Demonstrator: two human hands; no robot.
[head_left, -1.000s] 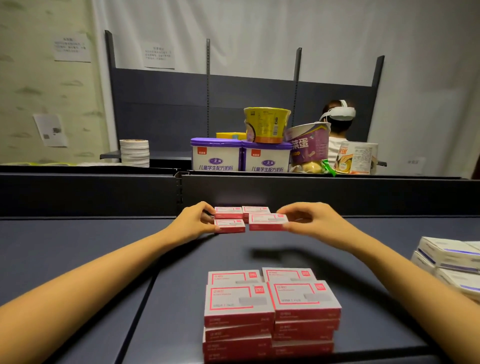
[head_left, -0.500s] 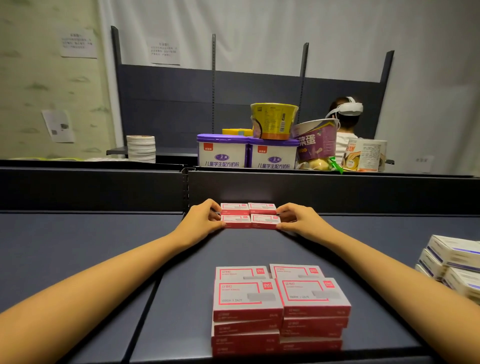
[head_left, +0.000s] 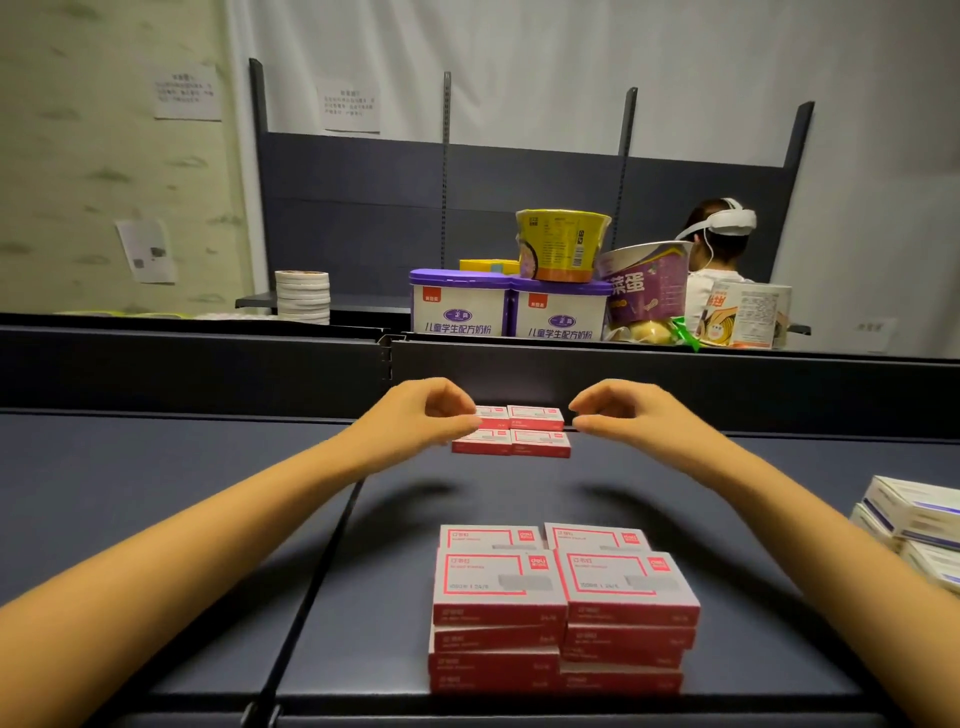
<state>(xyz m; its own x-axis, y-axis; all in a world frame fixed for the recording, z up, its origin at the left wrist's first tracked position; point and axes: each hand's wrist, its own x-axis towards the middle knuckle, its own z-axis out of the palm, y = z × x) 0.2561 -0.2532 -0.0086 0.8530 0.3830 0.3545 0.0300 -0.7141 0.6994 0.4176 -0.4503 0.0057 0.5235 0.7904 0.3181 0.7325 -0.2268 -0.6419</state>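
Left hand (head_left: 415, 415) released, four boxes (head_left: 535, 431) at the back of the shelf (head_left: 156, 493), right hand (head_left: 623, 415) released.
I note the left hand's fingers loosely curled, empty, overlapping the boxes' left edge; contact I cannot tell. The boxes lie flat, two by two, touching. The right hand, likewise curled and empty, hovers just beside their right edge.

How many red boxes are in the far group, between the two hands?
4, two by two: back-left box, partly behind the left hand, back-right box, front-left box, front-right box. Others beneath may be hidden.
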